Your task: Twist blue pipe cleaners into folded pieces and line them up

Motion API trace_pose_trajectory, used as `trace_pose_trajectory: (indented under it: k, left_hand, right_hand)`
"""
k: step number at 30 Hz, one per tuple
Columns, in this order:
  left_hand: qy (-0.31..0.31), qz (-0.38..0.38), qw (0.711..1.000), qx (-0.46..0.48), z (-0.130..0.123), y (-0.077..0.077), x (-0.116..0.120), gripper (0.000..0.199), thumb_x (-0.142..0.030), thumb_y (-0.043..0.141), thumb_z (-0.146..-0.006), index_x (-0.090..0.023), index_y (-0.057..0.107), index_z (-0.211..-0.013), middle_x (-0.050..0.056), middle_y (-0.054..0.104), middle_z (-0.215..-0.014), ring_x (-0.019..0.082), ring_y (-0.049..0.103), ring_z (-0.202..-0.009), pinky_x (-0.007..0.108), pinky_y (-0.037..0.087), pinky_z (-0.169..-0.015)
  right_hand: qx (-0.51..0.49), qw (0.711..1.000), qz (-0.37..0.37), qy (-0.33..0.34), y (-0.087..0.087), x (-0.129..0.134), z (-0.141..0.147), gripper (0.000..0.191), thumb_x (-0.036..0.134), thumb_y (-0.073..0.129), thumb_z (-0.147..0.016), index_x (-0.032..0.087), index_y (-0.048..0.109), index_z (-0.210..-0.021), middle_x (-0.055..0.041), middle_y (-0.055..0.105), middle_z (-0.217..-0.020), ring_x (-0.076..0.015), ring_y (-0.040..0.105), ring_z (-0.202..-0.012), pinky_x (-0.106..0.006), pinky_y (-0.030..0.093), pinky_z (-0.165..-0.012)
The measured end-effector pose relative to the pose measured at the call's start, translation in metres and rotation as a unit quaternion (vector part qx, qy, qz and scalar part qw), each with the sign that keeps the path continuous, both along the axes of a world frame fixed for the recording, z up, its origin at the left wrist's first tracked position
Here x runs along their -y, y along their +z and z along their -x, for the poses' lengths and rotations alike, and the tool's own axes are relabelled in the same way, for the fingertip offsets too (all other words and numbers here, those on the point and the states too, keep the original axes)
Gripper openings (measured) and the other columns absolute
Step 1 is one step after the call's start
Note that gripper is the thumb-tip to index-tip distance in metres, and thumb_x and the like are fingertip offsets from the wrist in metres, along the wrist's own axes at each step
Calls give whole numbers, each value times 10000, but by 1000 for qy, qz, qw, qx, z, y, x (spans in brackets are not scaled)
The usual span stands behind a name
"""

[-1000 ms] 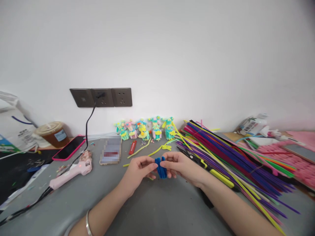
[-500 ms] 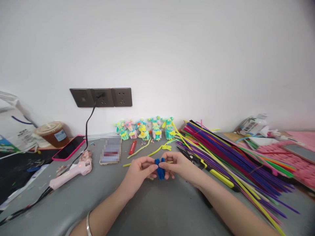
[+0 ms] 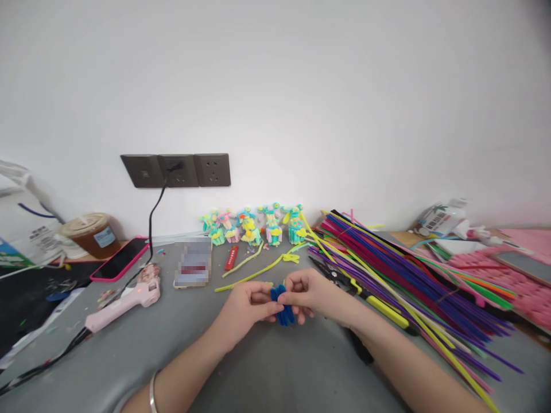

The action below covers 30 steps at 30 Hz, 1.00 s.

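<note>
A small bundle of folded blue pipe cleaner (image 3: 284, 314) is held between both hands, just above the grey table (image 3: 267, 367). My left hand (image 3: 249, 307) pinches its left side with thumb and fingers. From the right, my right hand (image 3: 310, 293) grips its upper right part, thumb across the front. Behind the hands lie a bent yellow pipe cleaner (image 3: 252, 274) and a small red strip (image 3: 231, 258). Several pastel pipe-cleaner figures (image 3: 249, 228) stand in a row by the wall.
Pliers with yellow-black handles (image 3: 385, 311) and a large pile of coloured pipe cleaners (image 3: 400, 281) lie to the right. On the left are a pink glue gun (image 3: 124, 304) with its cord, a pink-edged phone (image 3: 120, 260), a blurred card (image 3: 193, 264) and a drink cup (image 3: 92, 235).
Both hands have moved slightly down and toward me with the blue bundle. The bundle now looks tilted, and more of its strands show.
</note>
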<state>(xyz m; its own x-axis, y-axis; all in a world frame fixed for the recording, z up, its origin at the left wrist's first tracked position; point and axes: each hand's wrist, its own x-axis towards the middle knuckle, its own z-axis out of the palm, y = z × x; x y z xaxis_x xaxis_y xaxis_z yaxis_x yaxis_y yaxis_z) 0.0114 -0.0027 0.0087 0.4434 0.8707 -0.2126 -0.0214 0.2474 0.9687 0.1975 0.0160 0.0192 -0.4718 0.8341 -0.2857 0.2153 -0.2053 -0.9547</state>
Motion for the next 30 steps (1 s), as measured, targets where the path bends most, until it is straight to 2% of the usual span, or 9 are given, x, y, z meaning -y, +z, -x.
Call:
trace_pose_trajectory:
  k: [4,8,12,17,20,22,25,27,30]
  left_hand:
    - [-3,-13,1000,-7,1,-1,-1,389,-317,749,-721,-139,708,-1065,44,735,-768,136,651,-704,218,505,-648]
    - [19,-37,998,-37,0,-5,-1,738,-276,724,-732,-96,449,-1392,23,723,-704,138,620,-636,258,510,-636]
    - [20,-51,997,-51,-1,-6,-1,897,-266,709,-739,-85,241,-1484,37,743,-738,131,597,-578,269,499,-600]
    - [14,-51,997,-48,0,-1,-3,835,-285,701,-743,-78,302,-1447,56,746,-767,151,638,-608,280,517,-617]
    - [24,-93,993,-65,9,7,-10,571,-367,608,-824,-106,479,-1316,100,750,-877,210,691,-755,307,534,-646]
    - [59,-172,975,-127,20,11,-18,344,-386,524,-884,-135,619,-1098,97,747,-873,215,692,-807,302,521,-679]
    - [64,-313,905,-280,36,11,-29,221,-379,590,-861,-191,673,-939,52,723,-851,216,665,-823,320,494,-735]
    - [12,-381,864,-330,43,7,-34,276,-388,714,-770,-212,673,-979,47,697,-948,236,634,-933,340,475,-818]
    - [-96,-421,833,-346,46,2,-36,511,-401,818,-650,-218,636,-1091,65,638,-1119,253,588,-1054,340,457,-885]
  right_hand:
    - [-16,1000,4,1,-4,-1,2,443,535,764,-632,172,528,-729,40,637,-522,-100,590,-400,-178,356,-372]
    - [-4,1000,-4,22,-2,0,2,416,544,708,-706,161,566,-785,40,621,-530,-91,582,-410,-172,364,-386]
    - [-2,998,-62,31,-2,2,5,393,528,694,-736,163,552,-703,61,544,-495,-61,479,-397,-177,378,-408]
    - [11,994,-106,9,1,2,5,363,508,660,-773,166,548,-724,65,503,-498,-58,427,-413,-174,342,-412]
    - [20,995,-94,-12,4,-1,-2,352,502,655,-766,167,549,-743,68,501,-500,-55,413,-406,-172,329,-407]
    - [48,996,-71,13,6,-2,-7,349,495,645,-767,169,530,-723,66,513,-493,-51,415,-385,-169,321,-394]
    - [98,992,-11,75,5,-1,-10,285,441,627,-785,181,511,-776,57,569,-521,-56,458,-364,-158,304,-360]
    - [123,988,0,92,3,1,-9,238,392,621,-790,191,495,-812,56,597,-543,-61,483,-360,-153,313,-351]
    - [149,984,-16,94,3,2,-11,245,383,626,-787,201,464,-812,52,618,-541,-68,485,-346,-160,333,-353]
